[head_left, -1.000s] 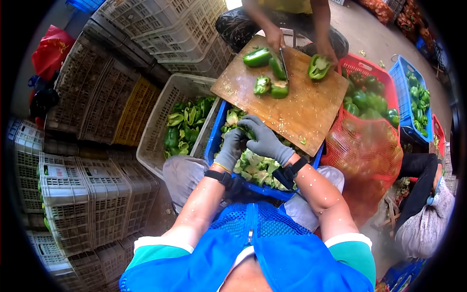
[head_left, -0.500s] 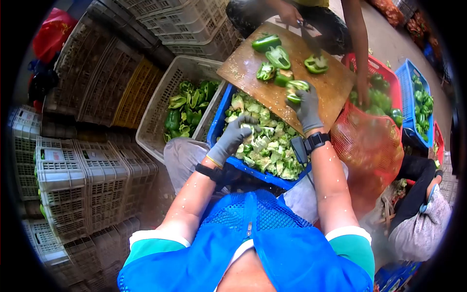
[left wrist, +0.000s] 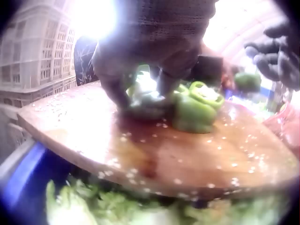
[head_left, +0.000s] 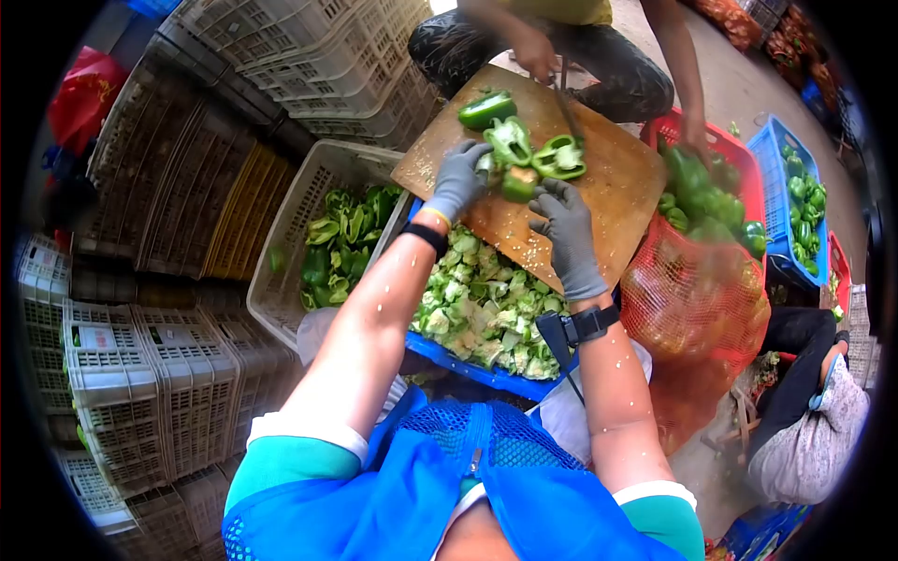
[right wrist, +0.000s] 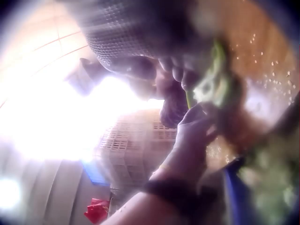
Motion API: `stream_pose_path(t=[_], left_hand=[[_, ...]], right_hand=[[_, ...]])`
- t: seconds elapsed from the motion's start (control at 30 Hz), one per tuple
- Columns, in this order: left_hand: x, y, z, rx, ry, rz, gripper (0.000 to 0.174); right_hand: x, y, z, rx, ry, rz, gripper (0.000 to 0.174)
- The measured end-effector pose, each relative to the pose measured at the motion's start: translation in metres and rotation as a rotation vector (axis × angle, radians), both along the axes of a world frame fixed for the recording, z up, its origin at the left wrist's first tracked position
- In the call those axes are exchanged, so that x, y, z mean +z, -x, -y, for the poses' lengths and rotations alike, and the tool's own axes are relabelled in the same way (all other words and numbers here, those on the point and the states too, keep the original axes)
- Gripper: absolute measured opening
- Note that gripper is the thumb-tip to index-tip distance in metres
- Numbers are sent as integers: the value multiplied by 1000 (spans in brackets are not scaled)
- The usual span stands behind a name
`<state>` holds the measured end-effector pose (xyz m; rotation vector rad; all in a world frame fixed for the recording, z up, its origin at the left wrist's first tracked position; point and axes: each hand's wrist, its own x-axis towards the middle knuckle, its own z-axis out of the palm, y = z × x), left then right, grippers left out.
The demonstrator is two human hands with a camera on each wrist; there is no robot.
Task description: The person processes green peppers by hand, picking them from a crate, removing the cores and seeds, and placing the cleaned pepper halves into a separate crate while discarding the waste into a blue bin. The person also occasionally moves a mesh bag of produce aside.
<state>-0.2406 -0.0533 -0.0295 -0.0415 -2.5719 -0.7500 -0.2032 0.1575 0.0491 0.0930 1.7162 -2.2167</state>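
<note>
On the wooden cutting board [head_left: 608, 201] lie green pepper pieces: a long one [head_left: 486, 110], a cut half [head_left: 508, 142], another open half [head_left: 558, 157] and an end piece [head_left: 519, 184]. The gloved left hand [head_left: 456, 182] pinches a small pepper piece [left wrist: 143, 96] at the board's near left edge, its fingers partly covering it. Just to the right, the gloved right hand [head_left: 568, 238] is held over the board with loosely bent fingers and holds nothing. Pale pepper scraps [head_left: 486, 309] fill the blue crate [head_left: 510, 381] below.
Across the board, a person's hand [head_left: 535, 54] grips a knife [head_left: 567, 107]; their other hand [head_left: 693, 136] reaches into a red crate of peppers [head_left: 750, 173]. A grey crate [head_left: 271, 294] of pepper pieces stands left, a red mesh bag [head_left: 697, 290] right.
My left hand has moved from above the scraps onto the board and taken hold of a small piece. My right hand no longer holds its pepper piece. The other person's knife has shifted nearer the pieces.
</note>
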Motion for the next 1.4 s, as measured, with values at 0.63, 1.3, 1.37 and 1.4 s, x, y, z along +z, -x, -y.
stream_pose_path(t=[0.63,1.3,1.37,1.4], left_hand=[[62,-135,-46,-73,-665,758,28],[-42,-23,-28,-235,229,185,45],[-50,-6,-21,-231,274,207,43],[-53,0,-18,-233,247,207,42]], right_hand=[[-44,-44,30,211,-559,-342,43],[-15,-18,19,468,-70,-375,42],[2,-4,1,252,-172,-425,34],[-1,-1,-2,157,-233,-447,31]])
